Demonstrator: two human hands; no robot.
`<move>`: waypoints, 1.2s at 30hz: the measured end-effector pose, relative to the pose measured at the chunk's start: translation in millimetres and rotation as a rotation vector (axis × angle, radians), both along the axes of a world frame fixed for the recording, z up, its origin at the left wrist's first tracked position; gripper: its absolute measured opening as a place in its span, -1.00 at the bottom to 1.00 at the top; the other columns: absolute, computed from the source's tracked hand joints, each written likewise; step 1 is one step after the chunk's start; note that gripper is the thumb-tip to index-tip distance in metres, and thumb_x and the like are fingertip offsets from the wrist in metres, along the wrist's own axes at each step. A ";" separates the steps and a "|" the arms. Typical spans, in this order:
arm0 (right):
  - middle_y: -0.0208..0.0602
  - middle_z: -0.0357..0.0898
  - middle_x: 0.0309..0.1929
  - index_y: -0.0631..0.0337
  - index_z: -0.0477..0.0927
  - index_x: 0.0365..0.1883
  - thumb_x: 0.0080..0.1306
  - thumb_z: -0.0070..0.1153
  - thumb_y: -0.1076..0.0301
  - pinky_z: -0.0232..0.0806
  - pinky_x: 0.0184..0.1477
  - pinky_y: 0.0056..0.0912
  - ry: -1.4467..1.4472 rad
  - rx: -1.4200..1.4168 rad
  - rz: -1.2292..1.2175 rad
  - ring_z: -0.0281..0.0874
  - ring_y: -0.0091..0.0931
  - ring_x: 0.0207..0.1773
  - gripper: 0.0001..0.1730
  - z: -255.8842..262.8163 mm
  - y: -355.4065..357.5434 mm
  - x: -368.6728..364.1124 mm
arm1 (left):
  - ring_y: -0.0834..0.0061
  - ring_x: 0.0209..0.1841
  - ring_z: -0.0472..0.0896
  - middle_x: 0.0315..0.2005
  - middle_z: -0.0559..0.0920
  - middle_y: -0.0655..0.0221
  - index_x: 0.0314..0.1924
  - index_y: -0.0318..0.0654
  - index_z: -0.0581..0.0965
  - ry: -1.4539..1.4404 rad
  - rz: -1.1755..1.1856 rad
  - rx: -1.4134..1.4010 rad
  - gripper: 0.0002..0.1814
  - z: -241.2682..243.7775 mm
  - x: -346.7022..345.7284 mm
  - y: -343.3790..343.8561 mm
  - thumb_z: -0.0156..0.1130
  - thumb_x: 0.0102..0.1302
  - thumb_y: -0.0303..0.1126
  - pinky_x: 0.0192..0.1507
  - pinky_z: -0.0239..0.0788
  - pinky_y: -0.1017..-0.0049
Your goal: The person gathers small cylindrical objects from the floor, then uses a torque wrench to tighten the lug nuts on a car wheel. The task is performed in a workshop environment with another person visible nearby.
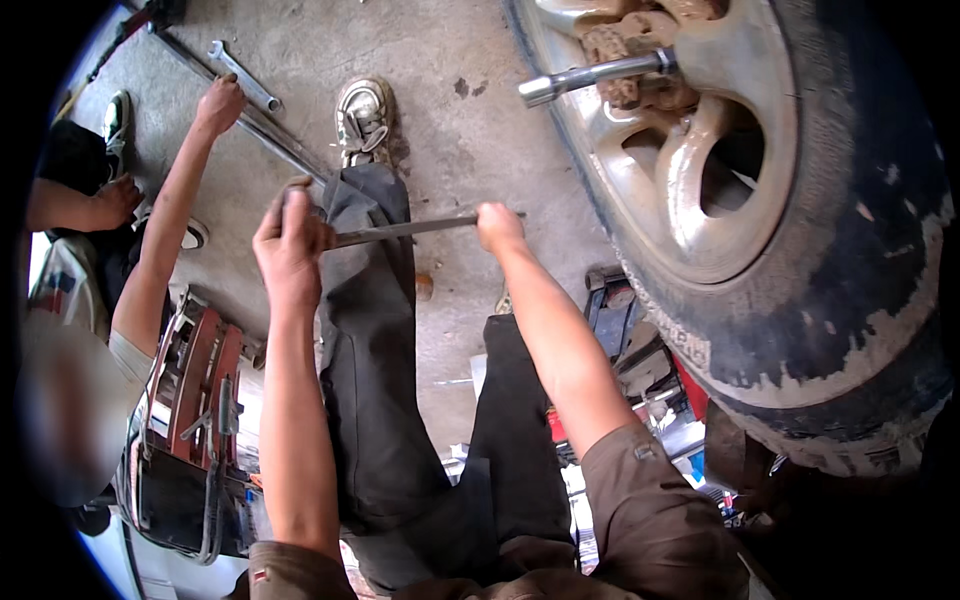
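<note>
My left hand [291, 244] is closed around one end of a flat, dark metal bar [409, 228] in front of my legs. Near the bar's other end, my right hand [498, 226] grips it, and a short tip sticks out past the fist. To the right stands a large muddy tyre [832, 300] on a silver alloy wheel [697, 247]. A chrome socket tool [592, 77] juts from the wheel's hub area. Beyond my left hand, a long metal rod [281, 146] lies slanting over the concrete floor; its near end is hidden behind my hand and leg.
A co-worker's hand [221, 105] is at the long rod, beside a combination wrench [244, 75] on the floor. Their other hand [116, 202] is further left. A red-slatted metal rack [199, 382] stands left of me. A blue-grey jack-like tool [611, 307] sits by the tyre.
</note>
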State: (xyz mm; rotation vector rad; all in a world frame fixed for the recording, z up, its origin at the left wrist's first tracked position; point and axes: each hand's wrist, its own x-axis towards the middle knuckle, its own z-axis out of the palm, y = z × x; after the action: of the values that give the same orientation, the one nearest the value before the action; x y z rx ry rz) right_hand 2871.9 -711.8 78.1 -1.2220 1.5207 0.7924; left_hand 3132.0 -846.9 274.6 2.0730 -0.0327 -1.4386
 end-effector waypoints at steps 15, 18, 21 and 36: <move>-0.07 0.43 -0.72 0.34 0.57 -0.36 0.41 0.24 0.24 0.31 -0.51 -0.09 0.003 -0.040 -0.400 0.58 -0.09 -0.57 -0.69 455.7 1.2 -16.3 | 0.69 -0.65 0.33 -0.58 0.41 0.53 0.08 -0.37 0.57 0.690 -0.121 -0.103 -0.61 3.1 -81.6 -59.0 0.20 0.49 -0.17 -0.62 0.34 0.52; -0.08 0.55 -0.57 0.34 0.50 -0.12 0.44 0.17 0.31 0.38 -0.46 -0.21 -0.016 0.123 -0.452 0.64 -0.12 -0.50 -0.75 516.0 -53.4 2.0 | 0.72 -0.59 0.26 -0.54 0.38 0.57 0.22 -0.27 0.52 0.778 -0.029 -0.100 -0.61 2.1 -94.4 -52.6 0.13 0.54 -0.21 -0.55 0.23 0.58; -0.14 0.62 -0.40 0.29 0.51 0.00 0.47 0.10 0.33 0.42 -0.33 -0.26 0.128 0.372 -0.590 0.66 -0.29 -0.40 -0.76 550.4 -108.2 25.6 | 0.72 -0.59 0.27 -0.53 0.40 0.55 0.20 -0.28 0.52 0.800 0.025 -0.076 -0.62 0.4 -101.7 -59.7 0.13 0.53 -0.22 -0.56 0.23 0.58; -0.34 0.51 -0.30 0.38 0.49 0.25 0.51 0.05 0.35 0.31 -0.10 -0.48 0.241 0.410 -0.581 0.43 -0.61 -0.22 -0.58 602.3 -210.1 53.1 | 0.53 -0.64 0.39 -0.57 0.49 0.43 -0.06 -0.35 0.64 0.763 0.106 0.228 -0.71 10.3 -105.7 -103.4 0.20 0.33 -0.31 -0.67 0.24 0.44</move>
State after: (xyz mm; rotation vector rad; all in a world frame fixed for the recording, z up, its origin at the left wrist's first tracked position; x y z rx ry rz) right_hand 2925.0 -921.8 680.4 -0.3581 1.6822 0.8149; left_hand 3026.3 -950.2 284.9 1.5251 0.5568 -2.1397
